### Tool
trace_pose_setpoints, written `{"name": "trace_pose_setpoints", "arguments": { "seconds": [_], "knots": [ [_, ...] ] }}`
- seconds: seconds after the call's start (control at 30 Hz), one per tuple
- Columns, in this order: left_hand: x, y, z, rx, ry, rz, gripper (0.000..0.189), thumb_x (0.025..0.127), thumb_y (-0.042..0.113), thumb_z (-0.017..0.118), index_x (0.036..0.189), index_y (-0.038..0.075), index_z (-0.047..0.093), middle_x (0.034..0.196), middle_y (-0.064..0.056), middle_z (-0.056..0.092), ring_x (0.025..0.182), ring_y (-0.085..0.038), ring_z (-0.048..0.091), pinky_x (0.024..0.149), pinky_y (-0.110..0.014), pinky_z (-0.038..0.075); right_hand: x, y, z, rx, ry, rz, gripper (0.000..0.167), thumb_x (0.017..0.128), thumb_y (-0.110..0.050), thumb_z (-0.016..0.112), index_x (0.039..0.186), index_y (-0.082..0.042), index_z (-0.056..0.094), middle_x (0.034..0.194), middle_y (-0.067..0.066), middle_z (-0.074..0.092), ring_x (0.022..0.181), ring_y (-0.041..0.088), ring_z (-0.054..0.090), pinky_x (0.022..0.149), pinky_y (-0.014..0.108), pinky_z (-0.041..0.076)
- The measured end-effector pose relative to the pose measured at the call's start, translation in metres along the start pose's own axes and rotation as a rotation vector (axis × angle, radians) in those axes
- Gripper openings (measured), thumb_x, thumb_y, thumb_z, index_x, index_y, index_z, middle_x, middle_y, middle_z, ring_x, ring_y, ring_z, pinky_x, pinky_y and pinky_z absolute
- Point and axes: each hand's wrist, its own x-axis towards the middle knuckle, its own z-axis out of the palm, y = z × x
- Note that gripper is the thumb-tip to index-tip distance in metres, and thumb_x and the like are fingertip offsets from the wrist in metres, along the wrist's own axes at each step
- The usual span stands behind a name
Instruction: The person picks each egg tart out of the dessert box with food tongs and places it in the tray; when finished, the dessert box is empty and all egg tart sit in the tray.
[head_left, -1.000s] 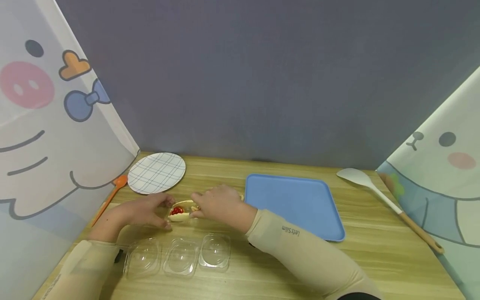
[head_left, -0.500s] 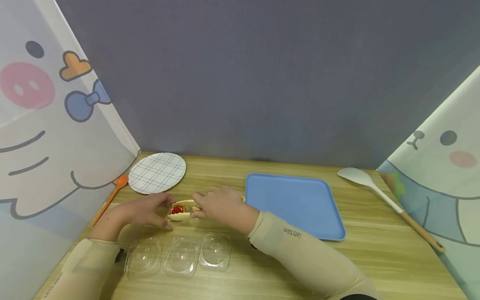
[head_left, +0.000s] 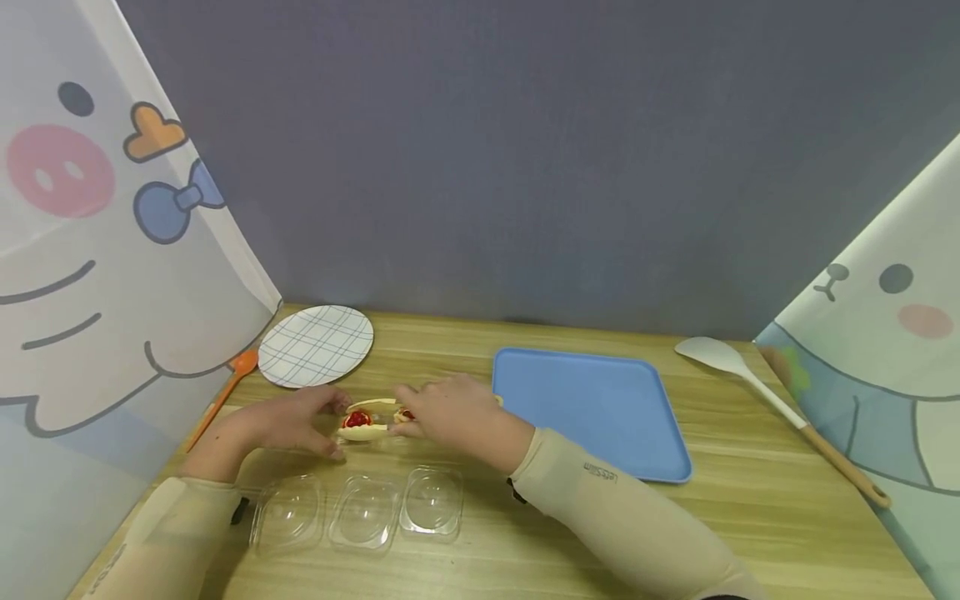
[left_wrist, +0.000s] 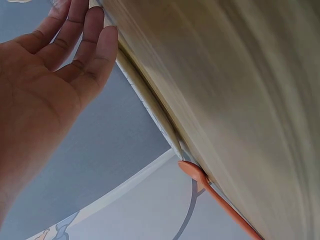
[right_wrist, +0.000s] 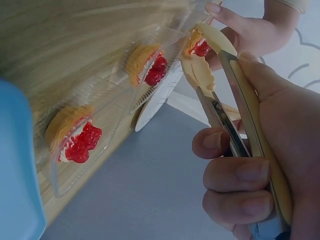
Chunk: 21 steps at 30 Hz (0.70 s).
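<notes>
Plastic lids [head_left: 364,510]: three are lying in a row nearest you.
Left hand [head_left: 296,421]: you are holding thumb and fingers spread just beside the cherry tart [head_left: 357,419], pinching nothing.
Right hand [head_left: 465,417]: you are curling your fingers round the tongs [right_wrist: 241,90], and over the last second you are easing slightly toward the tray, baring more of the second tart [head_left: 403,415].
Tongs' tips: they are flanking the cherry tart; whether they are pressing it, I cannot tell.
Cherry tart: it is sitting between those tips, not visibly rising, so you are probably adjusting the hold rather than carrying.
Blue tray [head_left: 585,417]: it is lying to the right.
Checked plate [head_left: 315,346]: it is resting farthest off, behind your left hand.
</notes>
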Motion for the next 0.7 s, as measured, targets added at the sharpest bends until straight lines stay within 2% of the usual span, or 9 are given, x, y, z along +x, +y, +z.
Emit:
{"name": "trace_pose_setpoints", "arguments": {
  "seconds": [0.23,0.37,0.57,0.7],
  "knots": [
    [-0.001,-0.001,0.002,0.000,0.014,0.000,0.086,0.076,0.046,0.094,0.138,0.000,0.056,0.138,-0.015,0.066,0.137,-0.042,0.060,0.118,-0.063,0.045,-0.011,0.006,0.001,0.046,0.032,0.041,0.050,0.104,-0.073,0.045,0.121,-0.028,0.057,0.068,-0.012,0.061,0.056,0.009,0.054,0.047,0.027,0.041],
    [-0.001,0.000,0.002,-0.002,0.011,-0.001,0.085,0.076,0.047,0.093,0.137,0.001,0.057,0.139,-0.014,0.065,0.138,-0.042,0.059,0.118,-0.062,0.045,-0.021,0.012,0.001,0.033,0.090,0.043,0.052,0.104,-0.071,0.046,0.128,-0.028,0.059,0.070,-0.009,0.063,0.054,0.008,0.054,0.044,0.027,0.041],
    [-0.001,0.001,0.002,0.001,0.013,0.000,0.082,0.076,0.047,0.094,0.135,0.003,0.058,0.137,-0.012,0.066,0.136,-0.039,0.061,0.117,-0.060,0.047,-0.036,0.021,-0.003,0.001,0.173,0.055,0.048,0.104,-0.069,0.049,0.121,-0.026,0.060,0.063,-0.008,0.058,0.045,0.005,0.042,0.039,0.023,0.031],
    [-0.002,0.001,0.003,0.003,0.010,-0.001,0.083,0.077,0.047,0.093,0.137,0.003,0.057,0.139,-0.013,0.066,0.138,-0.041,0.060,0.117,-0.061,0.046,-0.044,0.028,-0.005,0.022,0.193,0.077,0.050,0.103,-0.070,0.049,0.121,-0.024,0.059,0.063,-0.007,0.059,0.045,0.005,0.040,0.040,0.023,0.032]
  ]
}}
